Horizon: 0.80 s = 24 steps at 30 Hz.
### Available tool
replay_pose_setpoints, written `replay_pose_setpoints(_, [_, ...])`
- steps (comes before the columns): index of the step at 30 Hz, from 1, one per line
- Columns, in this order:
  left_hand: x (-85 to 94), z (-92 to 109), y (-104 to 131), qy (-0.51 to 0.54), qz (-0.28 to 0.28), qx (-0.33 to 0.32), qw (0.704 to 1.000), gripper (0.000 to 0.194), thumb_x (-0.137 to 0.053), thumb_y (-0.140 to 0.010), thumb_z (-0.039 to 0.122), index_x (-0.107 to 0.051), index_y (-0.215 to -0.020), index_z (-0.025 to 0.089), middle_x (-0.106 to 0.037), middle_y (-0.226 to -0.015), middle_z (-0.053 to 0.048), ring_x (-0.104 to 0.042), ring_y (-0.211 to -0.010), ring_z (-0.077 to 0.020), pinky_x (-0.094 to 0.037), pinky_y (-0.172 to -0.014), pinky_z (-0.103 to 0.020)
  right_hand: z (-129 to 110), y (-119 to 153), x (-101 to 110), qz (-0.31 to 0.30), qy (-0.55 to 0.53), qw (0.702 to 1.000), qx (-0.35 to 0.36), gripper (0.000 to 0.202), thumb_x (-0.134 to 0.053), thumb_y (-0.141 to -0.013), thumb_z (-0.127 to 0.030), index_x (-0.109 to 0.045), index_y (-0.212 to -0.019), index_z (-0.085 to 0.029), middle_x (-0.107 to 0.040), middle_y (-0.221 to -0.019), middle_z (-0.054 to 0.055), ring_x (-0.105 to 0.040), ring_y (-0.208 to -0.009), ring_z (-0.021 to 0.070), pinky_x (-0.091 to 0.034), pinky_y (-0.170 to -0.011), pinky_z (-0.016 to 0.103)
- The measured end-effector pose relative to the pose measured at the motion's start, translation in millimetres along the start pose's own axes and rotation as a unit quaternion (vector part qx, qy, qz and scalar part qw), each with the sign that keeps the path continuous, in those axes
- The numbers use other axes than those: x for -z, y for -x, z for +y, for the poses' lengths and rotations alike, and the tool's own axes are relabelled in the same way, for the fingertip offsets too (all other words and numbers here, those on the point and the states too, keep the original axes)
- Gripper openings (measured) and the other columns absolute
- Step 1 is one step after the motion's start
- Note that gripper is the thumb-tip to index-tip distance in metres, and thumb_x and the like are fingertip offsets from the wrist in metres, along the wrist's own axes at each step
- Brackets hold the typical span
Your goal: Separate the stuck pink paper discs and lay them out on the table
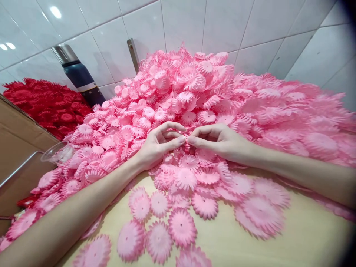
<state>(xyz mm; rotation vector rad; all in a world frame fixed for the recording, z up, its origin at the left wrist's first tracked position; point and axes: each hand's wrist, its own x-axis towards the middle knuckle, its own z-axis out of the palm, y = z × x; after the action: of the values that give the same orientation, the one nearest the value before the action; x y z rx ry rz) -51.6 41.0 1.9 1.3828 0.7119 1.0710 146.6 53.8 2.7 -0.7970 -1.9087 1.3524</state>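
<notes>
My left hand [162, 141] and my right hand [215, 139] meet fingertip to fingertip in front of a tall heap of pink petal discs [183, 96]. Thumb and forefinger are pinched together on each hand. Between the two pinches shows the frilled edge of a pink petal disc [188, 147], which both hands appear to hold; the fingers partly hide it. Loose pink discs with fringed rims and a small centre hole, such as this flat petal disc [182, 227], lie on the table below my hands, some overlapping.
A dark blue flask [80, 76] with a metal cap leans against the tiled wall [183, 26]. Red petal discs [47, 105] are piled at the far left, behind a cardboard box [22, 129]. A clear plastic cup [57, 152] lies beside the pink heap. The table [300, 230] is pale yellow.
</notes>
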Motion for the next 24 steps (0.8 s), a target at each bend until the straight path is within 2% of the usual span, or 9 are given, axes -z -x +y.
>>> replay_pose_setpoints(4, [-0.8,-0.2,-0.3,-0.005,0.006,0.000,1.000,0.022,-0.075,-0.072,0.023,-0.064,-0.091,0.018,-0.066,-0.077,0.001,-0.062,-0.072,-0.0081,-0.048,-0.076,-0.023,-0.9,0.2,0.6,-0.006,-0.018,1.000,-0.012,0.022,-0.067,-0.078,-0.040,-0.067,-0.079,-0.019,-0.056,-0.068,-0.002,-0.047,-0.059,0.0102,-0.036,-0.053,0.024])
replay_pose_setpoints(7, [-0.9,0.1,-0.2,-0.003,0.007,0.007,1.000,0.021,-0.074,-0.074,0.021,-0.063,-0.092,0.017,-0.067,-0.077,0.000,-0.063,-0.072,-0.0086,-0.049,-0.075,-0.023,-1.8,-0.8,1.5,-0.005,-0.045,0.999,-0.016,0.019,-0.064,-0.080,-0.038,-0.069,-0.076,-0.019,-0.065,-0.078,0.001,-0.058,-0.074,0.0139,-0.044,-0.070,0.026])
replay_pose_setpoints(9, [-0.9,0.7,-0.1,0.012,0.005,0.020,1.000,0.021,-0.073,-0.074,0.018,-0.064,-0.092,0.017,-0.067,-0.077,0.000,-0.064,-0.072,-0.0085,-0.049,-0.073,-0.022,-2.5,-1.7,1.8,0.004,-0.046,0.999,-0.018,0.023,-0.060,-0.083,-0.037,-0.069,-0.071,-0.019,-0.068,-0.081,0.003,-0.060,-0.083,0.0163,-0.044,-0.081,0.028])
replay_pose_setpoints(11, [-0.8,1.3,-0.1,0.033,0.006,0.033,0.999,0.021,-0.073,-0.073,0.014,-0.064,-0.091,0.016,-0.067,-0.077,0.000,-0.064,-0.072,-0.0081,-0.049,-0.072,-0.020,-3.2,-2.2,1.6,0.004,-0.035,0.999,-0.013,0.026,-0.058,-0.084,-0.036,-0.069,-0.068,-0.019,-0.067,-0.080,0.003,-0.061,-0.084,0.0169,-0.043,-0.085,0.029])
replay_pose_setpoints(14, [-1.1,1.5,0.1,0.033,0.007,0.032,0.999,0.020,-0.073,-0.071,0.011,-0.064,-0.088,0.016,-0.066,-0.074,0.001,-0.063,-0.070,-0.0073,-0.049,-0.070,-0.019,-3.8,-2.0,0.6,0.002,-0.017,1.000,-0.005,0.023,-0.059,-0.083,-0.034,-0.068,-0.067,-0.020,-0.066,-0.077,0.001,-0.059,-0.079,0.0157,-0.043,-0.080,0.028])
replay_pose_setpoints(20, [-1.0,1.6,0.4,-0.015,-0.001,0.009,1.000,0.019,-0.074,-0.070,0.013,-0.063,-0.085,0.016,-0.066,-0.075,0.002,-0.062,-0.069,-0.0071,-0.048,-0.071,-0.020,-2.8,0.6,-1.0,-0.003,-0.004,1.000,-0.007,0.017,-0.066,-0.077,-0.031,-0.064,-0.066,-0.018,-0.052,-0.061,-0.003,-0.043,-0.057,0.0104,-0.033,-0.054,0.025])
replay_pose_setpoints(24, [-0.3,1.2,0.0,-0.017,-0.002,0.012,1.000,0.019,-0.073,-0.071,0.013,-0.062,-0.087,0.015,-0.066,-0.075,0.001,-0.062,-0.069,-0.0076,-0.048,-0.070,-0.020,-4.2,0.4,-1.0,0.005,-0.014,1.000,-0.007,0.019,-0.063,-0.079,-0.033,-0.064,-0.068,-0.018,-0.056,-0.067,-0.001,-0.048,-0.064,0.0119,-0.036,-0.061,0.025])
